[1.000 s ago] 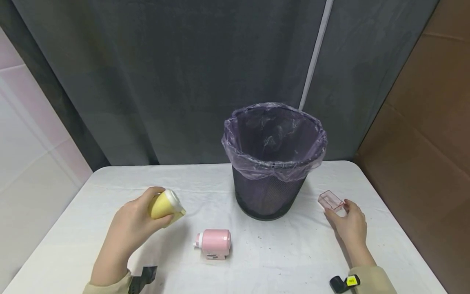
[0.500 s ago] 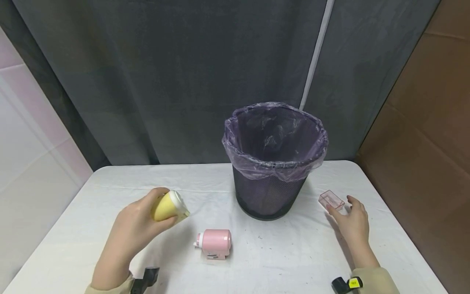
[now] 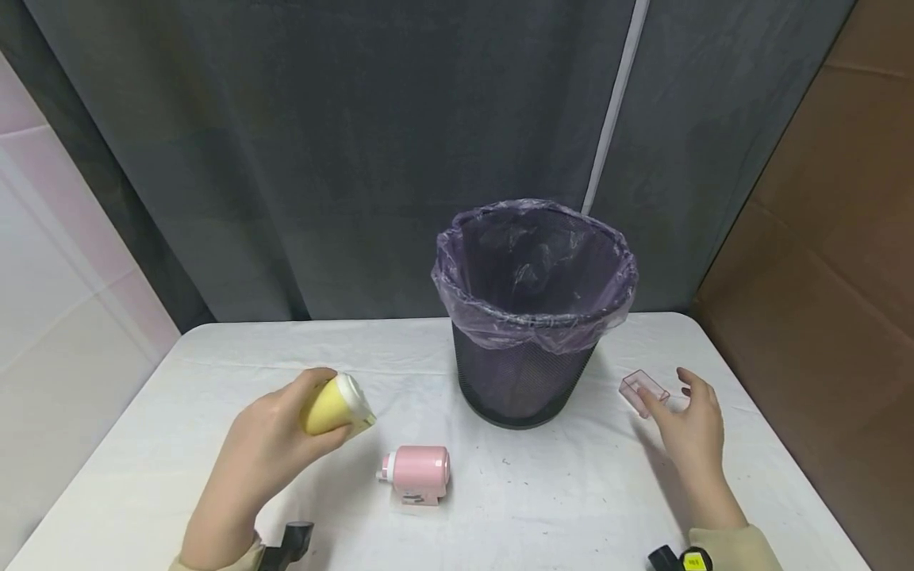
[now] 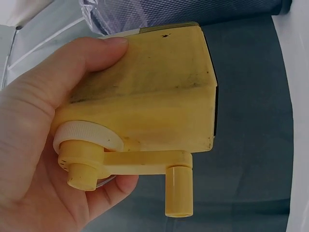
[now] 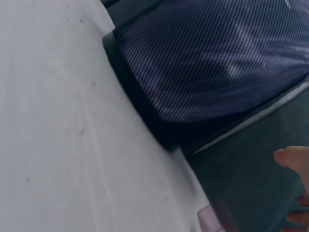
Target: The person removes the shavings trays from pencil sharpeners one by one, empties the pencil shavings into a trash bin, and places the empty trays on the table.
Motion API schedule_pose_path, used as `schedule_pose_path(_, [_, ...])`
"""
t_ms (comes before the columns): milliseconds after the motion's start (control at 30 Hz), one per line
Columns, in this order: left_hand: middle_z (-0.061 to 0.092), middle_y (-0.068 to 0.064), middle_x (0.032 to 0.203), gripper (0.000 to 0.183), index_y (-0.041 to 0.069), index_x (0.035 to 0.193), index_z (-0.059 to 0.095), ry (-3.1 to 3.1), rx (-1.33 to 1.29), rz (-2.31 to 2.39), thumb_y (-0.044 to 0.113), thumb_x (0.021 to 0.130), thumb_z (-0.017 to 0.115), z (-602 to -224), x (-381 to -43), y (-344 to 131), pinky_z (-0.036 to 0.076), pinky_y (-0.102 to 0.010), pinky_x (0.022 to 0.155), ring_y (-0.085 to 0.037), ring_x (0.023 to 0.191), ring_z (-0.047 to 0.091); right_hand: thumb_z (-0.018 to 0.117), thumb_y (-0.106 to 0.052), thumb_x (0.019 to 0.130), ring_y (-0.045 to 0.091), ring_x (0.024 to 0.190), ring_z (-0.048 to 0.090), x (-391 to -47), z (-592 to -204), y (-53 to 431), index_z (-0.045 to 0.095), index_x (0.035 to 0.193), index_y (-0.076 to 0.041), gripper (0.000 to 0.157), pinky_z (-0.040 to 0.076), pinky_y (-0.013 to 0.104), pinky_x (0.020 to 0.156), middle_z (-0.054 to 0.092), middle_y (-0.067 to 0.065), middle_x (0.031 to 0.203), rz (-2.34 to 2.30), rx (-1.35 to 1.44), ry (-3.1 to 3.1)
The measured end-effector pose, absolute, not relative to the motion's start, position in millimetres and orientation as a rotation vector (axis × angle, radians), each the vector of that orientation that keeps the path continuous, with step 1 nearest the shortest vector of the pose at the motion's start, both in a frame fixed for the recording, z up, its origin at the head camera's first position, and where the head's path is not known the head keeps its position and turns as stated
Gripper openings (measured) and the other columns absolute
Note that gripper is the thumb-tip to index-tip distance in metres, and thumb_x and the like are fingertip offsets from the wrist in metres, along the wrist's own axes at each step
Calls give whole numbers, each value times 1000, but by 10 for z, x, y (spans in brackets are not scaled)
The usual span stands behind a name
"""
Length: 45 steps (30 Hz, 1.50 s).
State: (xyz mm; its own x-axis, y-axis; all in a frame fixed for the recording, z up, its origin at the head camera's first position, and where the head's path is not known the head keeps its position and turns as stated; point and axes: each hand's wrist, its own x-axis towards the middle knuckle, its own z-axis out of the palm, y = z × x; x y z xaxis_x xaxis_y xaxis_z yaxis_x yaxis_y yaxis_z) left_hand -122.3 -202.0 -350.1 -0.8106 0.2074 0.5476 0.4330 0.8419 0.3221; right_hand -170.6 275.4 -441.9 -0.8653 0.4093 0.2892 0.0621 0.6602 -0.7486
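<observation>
My left hand (image 3: 319,406) grips a yellow crank pencil sharpener (image 3: 341,400) a little above the white table, left of centre. The left wrist view shows that sharpener (image 4: 154,96) close up, with thumb on top, fingers beneath and its crank handle (image 4: 177,191) hanging down. A pink sharpener (image 3: 417,469) lies on its side on the table between my hands. My right hand (image 3: 667,394) is open with spread fingers, its thumb tip at the near end of a small clear pink tray (image 3: 641,388) right of the bin. The right wrist view shows only that tray's corner (image 5: 215,220) and two fingertips (image 5: 293,157).
A black mesh bin (image 3: 524,373) lined with a purple bag (image 3: 534,313) stands at the table's centre back; its mesh (image 5: 203,72) fills the right wrist view. A dark curtain hangs behind. A brown board stands to the right. The table's right edge (image 3: 800,468) is near my right arm.
My right hand has let go of the pink tray and spread its fingers, shifting slightly away. My left hand has carried the yellow sharpener a little to the right.
</observation>
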Motion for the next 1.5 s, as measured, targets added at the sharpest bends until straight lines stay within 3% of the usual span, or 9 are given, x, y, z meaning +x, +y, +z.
schedule_pose_path(433, [54, 10, 70, 57, 19, 111, 61, -2487, -496, -599, 22, 61, 87, -3470, -1153, -1929, 37, -30, 51, -8, 58, 43, 76, -14, 83, 34, 110, 52, -1542, -4134, 2556, 54, 130, 0, 54, 37, 43, 89, 55, 18, 125, 1113, -205, -2212])
schedule_pose_path(667, [53, 11, 70, 56, 19, 109, 62, -2433, -559, -589, 22, 59, 87, -3463, -1132, -1880, 38, -28, 51, -5, 58, 42, 78, -5, 78, 8, 104, 54, -1456, -4033, 2467, 60, 124, -2, 49, 37, 20, 87, 62, 9, 118, 1098, -71, -2119])
schedule_pose_path(767, [53, 11, 70, 57, 19, 110, 62, -2422, -582, -589, 22, 59, 87, -3449, -1125, -1866, 38, -27, 51, -5, 58, 42, 78, -1, 76, 1, 104, 53, -1422, -3986, 2436, 61, 122, -3, 49, 38, 18, 87, 63, 9, 116, 1102, 8, -2080])
schedule_pose_path(967, [53, 12, 72, 58, 21, 110, 62, -2426, -602, -617, 22, 59, 87, -3421, -1103, -1821, 38, -26, 51, -4, 58, 42, 79, 8, 71, 1, 103, 54, -1356, -3888, 2357, 64, 118, -2, 50, 39, 17, 87, 64, 7, 111, 1133, 111, -2030])
schedule_pose_path(1167, [55, 12, 73, 58, 21, 112, 62, -2417, -620, -627, 23, 59, 87, -3402, -1105, -1791, 39, -25, 52, -4, 59, 43, 78, 17, 64, 1, 103, 55, -1343, -3834, 2286, 64, 114, 4, 53, 39, 17, 88, 64, 15, 108, 1143, 205, -1991])
schedule_pose_path(1500, [57, 11, 75, 57, 18, 111, 62, -2408, -673, -637, 24, 60, 86, -3370, -1140, -1739, 40, -25, 52, -3, 60, 44, 80, 15, 65, 5, 103, 56, -1296, -3742, 2150, 66, 114, -1, 54, 37, 21, 91, 66, 12, 107, 1194, 302, -2011])
